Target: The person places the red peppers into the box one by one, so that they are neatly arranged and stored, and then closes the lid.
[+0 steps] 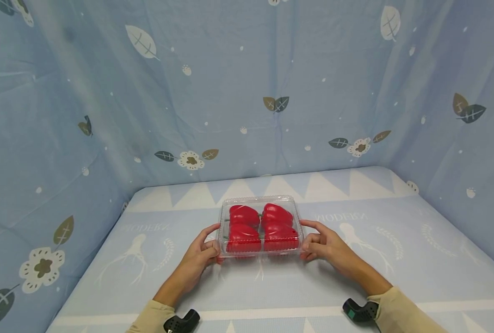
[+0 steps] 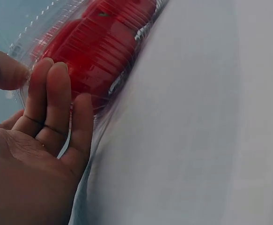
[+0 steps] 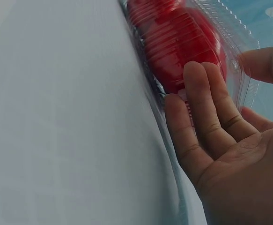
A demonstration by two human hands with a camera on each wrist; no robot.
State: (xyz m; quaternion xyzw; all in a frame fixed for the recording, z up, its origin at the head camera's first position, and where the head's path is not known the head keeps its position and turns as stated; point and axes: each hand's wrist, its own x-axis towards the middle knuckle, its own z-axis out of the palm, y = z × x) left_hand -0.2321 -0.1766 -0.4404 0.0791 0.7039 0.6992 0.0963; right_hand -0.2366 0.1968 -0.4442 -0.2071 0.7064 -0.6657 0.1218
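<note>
A clear plastic clamshell box [image 1: 260, 200] with a ridged rim stands lid closed near the middle of the table. Inside it sit several red bell peppers [image 1: 244, 237], arranged in two rows. The left hand [image 1: 198, 259] grips the box's left side, its thumb and fingertips against the plastic. On the opposite side, the right hand [image 1: 327, 244] holds the box in the same way. Both wrist views show the left hand's fingers [image 2: 59, 89] and the right hand's fingers [image 3: 199, 98] bent against the box near its corners. Whether its base touches the table cannot be told.
The table [image 1: 288, 286] wears a pale blue and white cloth with triangles and printed deer heads. Blue patterned curtains [image 1: 238, 83] close in the back and both sides. Each sleeve has a black wrist device [image 1: 359, 311] strapped near it.
</note>
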